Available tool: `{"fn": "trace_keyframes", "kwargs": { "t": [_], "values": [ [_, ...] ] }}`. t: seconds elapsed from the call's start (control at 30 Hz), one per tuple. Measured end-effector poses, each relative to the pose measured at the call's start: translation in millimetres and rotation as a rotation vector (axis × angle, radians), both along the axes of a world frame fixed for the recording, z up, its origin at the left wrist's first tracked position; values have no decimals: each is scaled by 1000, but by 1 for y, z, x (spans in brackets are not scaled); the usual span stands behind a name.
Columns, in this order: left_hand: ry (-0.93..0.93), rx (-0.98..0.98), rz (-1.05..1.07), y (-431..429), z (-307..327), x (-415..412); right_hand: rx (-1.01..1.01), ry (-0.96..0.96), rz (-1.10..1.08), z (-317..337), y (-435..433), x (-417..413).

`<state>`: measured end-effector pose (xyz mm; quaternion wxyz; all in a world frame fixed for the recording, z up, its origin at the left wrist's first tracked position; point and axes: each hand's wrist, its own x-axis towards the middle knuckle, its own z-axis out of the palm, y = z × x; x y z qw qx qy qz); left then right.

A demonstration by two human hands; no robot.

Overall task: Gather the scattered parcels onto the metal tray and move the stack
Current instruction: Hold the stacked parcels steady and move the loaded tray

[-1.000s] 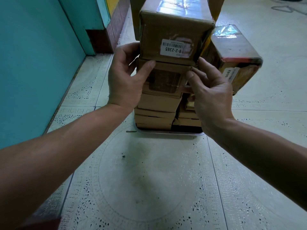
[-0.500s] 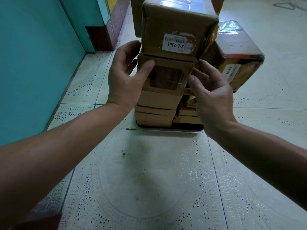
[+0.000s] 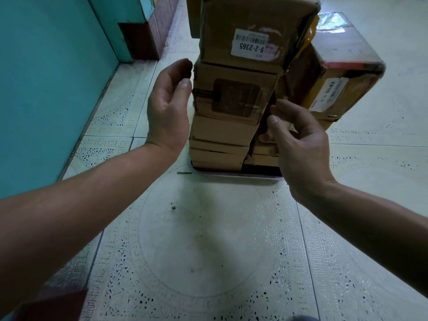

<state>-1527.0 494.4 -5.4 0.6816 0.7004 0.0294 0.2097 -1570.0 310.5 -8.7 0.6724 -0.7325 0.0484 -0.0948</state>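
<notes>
A tall stack of brown cardboard parcels (image 3: 231, 100) stands on a metal tray (image 3: 236, 176) on the tiled floor. The top parcel (image 3: 250, 31) carries a white label reading 9-2-2365. A red-edged parcel (image 3: 333, 75) with a 0042 label leans at the stack's right side. My left hand (image 3: 169, 107) hovers just left of the stack, fingers loosely curved, holding nothing. My right hand (image 3: 296, 140) is at the stack's lower right, fingers relaxed and near the boxes; I cannot tell if they touch.
A teal wall (image 3: 46, 77) runs along the left, with a brown skirting and corner (image 3: 143, 38) behind it. Pale patterned floor tiles (image 3: 203, 239) spread in front and to the right of the tray. A small dark stick (image 3: 184, 173) lies by the tray's left corner.
Both hands have come off the stack and drawn slightly back and down. The parcels stay standing on the tray. The view has moved closer.
</notes>
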Motion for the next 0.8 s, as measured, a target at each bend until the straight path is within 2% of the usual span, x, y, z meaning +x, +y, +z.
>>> {"fn": "trace_keyframes", "kwargs": {
  "t": [0.13,0.43,0.53,0.67,0.8],
  "values": [
    [80,-97,61,5,-11,2,-28,28,6,-9,0,0],
    [152,-91,63,-3,-29,4,-74,108,22,-33,2,0],
    [233,1,56,-1,-46,-1,-132,180,37,-46,4,-7],
    [342,249,-43,12,-81,-3,-195,232,43,-56,8,-7],
    [300,351,-142,17,-93,-6,-201,251,76,-60,11,-7]
  ]
}}
